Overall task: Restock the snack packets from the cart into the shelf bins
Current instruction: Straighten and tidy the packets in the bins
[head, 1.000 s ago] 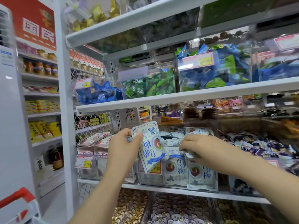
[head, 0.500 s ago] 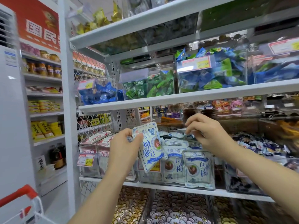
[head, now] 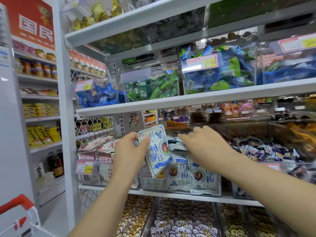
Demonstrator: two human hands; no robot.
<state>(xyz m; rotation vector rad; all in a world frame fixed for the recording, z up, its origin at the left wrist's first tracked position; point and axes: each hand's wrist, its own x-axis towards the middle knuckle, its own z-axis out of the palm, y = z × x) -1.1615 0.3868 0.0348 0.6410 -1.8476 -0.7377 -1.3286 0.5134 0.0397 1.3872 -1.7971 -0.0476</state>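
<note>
Aisle: white shelves [head: 188, 100], clear bins [head: 218, 74] everywhere
Packet: blue-white snack packet [head: 158, 151], gripped in left hand [head: 130, 151], at its bin's [head: 181, 187] near-left corner
Right hand [head: 208, 147]: flat-fingered, pressing the bin's stock, holding nothing
Tip: I'd flatten the pile, then slot it in upright

Cart [head: 16, 203] low left of the shelf [head: 171, 194]; packets [head: 203, 178] in its middle bin [head: 145, 185], perhaps loose sweets [head: 256, 149] just right.

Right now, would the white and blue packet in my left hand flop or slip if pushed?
Probably floppy: the white and blue packet curves below the left hand. Likely light, since a corner pinch holds it. Its glossy film may slide.
</note>
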